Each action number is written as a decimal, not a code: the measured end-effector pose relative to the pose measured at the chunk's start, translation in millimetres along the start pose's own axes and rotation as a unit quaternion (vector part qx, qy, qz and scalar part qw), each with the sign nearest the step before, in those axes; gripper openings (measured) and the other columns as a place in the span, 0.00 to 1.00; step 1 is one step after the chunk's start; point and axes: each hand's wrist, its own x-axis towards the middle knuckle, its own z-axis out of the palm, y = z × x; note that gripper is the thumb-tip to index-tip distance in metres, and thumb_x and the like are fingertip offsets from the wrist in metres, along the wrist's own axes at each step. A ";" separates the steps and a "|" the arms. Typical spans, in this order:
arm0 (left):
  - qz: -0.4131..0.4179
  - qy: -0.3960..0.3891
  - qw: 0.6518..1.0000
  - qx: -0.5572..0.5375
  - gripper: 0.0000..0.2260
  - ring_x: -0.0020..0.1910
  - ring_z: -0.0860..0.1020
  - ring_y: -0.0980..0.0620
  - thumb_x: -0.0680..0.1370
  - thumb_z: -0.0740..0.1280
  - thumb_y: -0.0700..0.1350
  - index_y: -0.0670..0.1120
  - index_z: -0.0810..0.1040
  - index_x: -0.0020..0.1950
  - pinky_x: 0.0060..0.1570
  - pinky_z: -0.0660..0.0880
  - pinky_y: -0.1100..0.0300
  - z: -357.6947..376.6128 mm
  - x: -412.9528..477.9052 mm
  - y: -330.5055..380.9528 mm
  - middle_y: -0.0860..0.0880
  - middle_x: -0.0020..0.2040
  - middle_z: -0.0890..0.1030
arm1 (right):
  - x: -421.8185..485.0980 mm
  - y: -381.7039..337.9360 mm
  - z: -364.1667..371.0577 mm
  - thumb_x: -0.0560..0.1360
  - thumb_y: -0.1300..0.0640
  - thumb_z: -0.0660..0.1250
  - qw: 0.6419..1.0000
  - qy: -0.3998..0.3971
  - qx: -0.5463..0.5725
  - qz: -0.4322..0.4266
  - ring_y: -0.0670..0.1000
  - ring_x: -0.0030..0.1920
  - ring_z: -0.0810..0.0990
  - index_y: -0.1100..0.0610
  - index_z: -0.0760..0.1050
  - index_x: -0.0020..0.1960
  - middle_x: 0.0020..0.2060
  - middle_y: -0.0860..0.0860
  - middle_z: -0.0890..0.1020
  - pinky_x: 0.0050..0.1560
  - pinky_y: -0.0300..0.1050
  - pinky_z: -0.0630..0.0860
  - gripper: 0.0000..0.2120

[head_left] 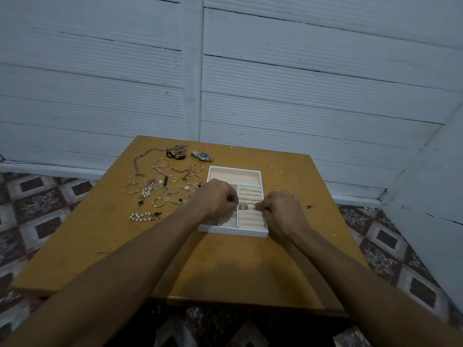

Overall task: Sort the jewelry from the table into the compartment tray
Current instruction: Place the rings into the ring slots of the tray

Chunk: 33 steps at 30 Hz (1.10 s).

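Left hand (218,196) curled loosely over compartment tray (234,231), grasp unclear, right hand (281,211) pinching a ring (256,207) at the ring rolls

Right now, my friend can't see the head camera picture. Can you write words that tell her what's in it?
Two bare hands, left hand and right hand, work over a white compartment tray on a yellow-brown table, the right fingertips at a ring in the ring slots. Loose chains, hoops and a watch lie to the tray's left.
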 end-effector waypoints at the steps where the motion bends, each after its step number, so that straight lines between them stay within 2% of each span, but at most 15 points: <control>1: 0.000 0.000 1.000 0.001 0.09 0.48 0.79 0.53 0.75 0.67 0.45 0.49 0.85 0.52 0.49 0.78 0.55 -0.7 0.2 -0.3 0.51 0.50 0.85 | 0.3 0.1 -0.2 0.78 0.57 0.60 1.000 -0.001 0.008 0.003 0.53 0.54 0.74 0.46 0.81 0.58 0.52 0.48 0.81 0.54 0.50 0.65 0.15; 5: 0.006 -0.001 1.000 0.012 0.09 0.47 0.80 0.53 0.75 0.68 0.45 0.50 0.85 0.52 0.49 0.78 0.55 -3.3 1.7 -1.1 0.52 0.50 0.85 | 1.6 1.7 -0.5 0.79 0.57 0.60 0.997 -0.002 0.071 0.034 0.52 0.55 0.77 0.47 0.80 0.59 0.54 0.48 0.83 0.59 0.54 0.71 0.14; 9: 0.004 -0.008 1.000 0.021 0.08 0.47 0.80 0.53 0.75 0.68 0.46 0.51 0.85 0.52 0.49 0.79 0.54 -4.2 2.8 -1.0 0.52 0.50 0.85 | 0.8 4.3 -6.3 0.79 0.53 0.62 0.984 0.012 0.161 0.072 0.48 0.49 0.80 0.49 0.79 0.60 0.50 0.47 0.84 0.56 0.56 0.76 0.12; 11: 0.001 -0.008 1.000 0.023 0.08 0.47 0.80 0.53 0.75 0.68 0.47 0.51 0.85 0.52 0.49 0.79 0.53 -4.3 3.0 -1.3 0.52 0.50 0.84 | -0.8 7.8 -11.8 0.79 0.52 0.62 0.980 0.019 0.178 0.087 0.46 0.47 0.78 0.49 0.78 0.61 0.50 0.47 0.83 0.54 0.53 0.77 0.12; 14: 0.000 -0.005 1.000 0.026 0.08 0.48 0.79 0.53 0.75 0.67 0.47 0.51 0.84 0.52 0.49 0.79 0.54 -4.6 4.1 -0.2 0.52 0.50 0.84 | -1.9 16.8 -18.1 0.79 0.55 0.62 0.976 0.030 0.187 0.107 0.46 0.48 0.77 0.52 0.78 0.61 0.52 0.49 0.83 0.54 0.48 0.77 0.12; 17: 0.001 -0.010 0.999 0.032 0.08 0.48 0.79 0.54 0.76 0.67 0.48 0.52 0.84 0.52 0.49 0.79 0.53 -3.8 6.2 1.8 0.53 0.50 0.84 | -2.4 27.1 -21.2 0.79 0.58 0.62 0.972 0.037 0.199 0.120 0.43 0.45 0.75 0.55 0.78 0.61 0.50 0.49 0.82 0.47 0.39 0.72 0.12; 22: -0.005 -0.018 0.999 0.032 0.07 0.50 0.79 0.54 0.75 0.68 0.48 0.52 0.84 0.51 0.51 0.78 0.53 -4.8 14.5 3.9 0.54 0.50 0.84 | 0.4 51.8 -26.8 0.79 0.59 0.63 0.963 0.062 0.209 0.156 0.42 0.41 0.75 0.55 0.80 0.57 0.47 0.48 0.82 0.41 0.33 0.70 0.10; 28: 0.003 0.011 1.000 0.025 0.07 0.50 0.79 0.52 0.76 0.68 0.47 0.51 0.84 0.50 0.49 0.78 0.55 -7.7 39.0 22.7 0.52 0.50 0.83 | 5.3 72.5 -36.7 0.77 0.61 0.64 0.953 0.061 0.211 0.207 0.49 0.47 0.76 0.57 0.81 0.54 0.46 0.51 0.80 0.47 0.42 0.71 0.09; 33: 0.008 0.024 0.999 0.029 0.07 0.49 0.79 0.50 0.76 0.68 0.49 0.49 0.84 0.49 0.48 0.78 0.53 5.7 66.8 49.9 0.49 0.48 0.84 | 14.2 82.1 -26.5 0.76 0.59 0.67 0.954 0.030 0.189 0.230 0.52 0.50 0.79 0.54 0.81 0.51 0.49 0.51 0.82 0.55 0.50 0.77 0.06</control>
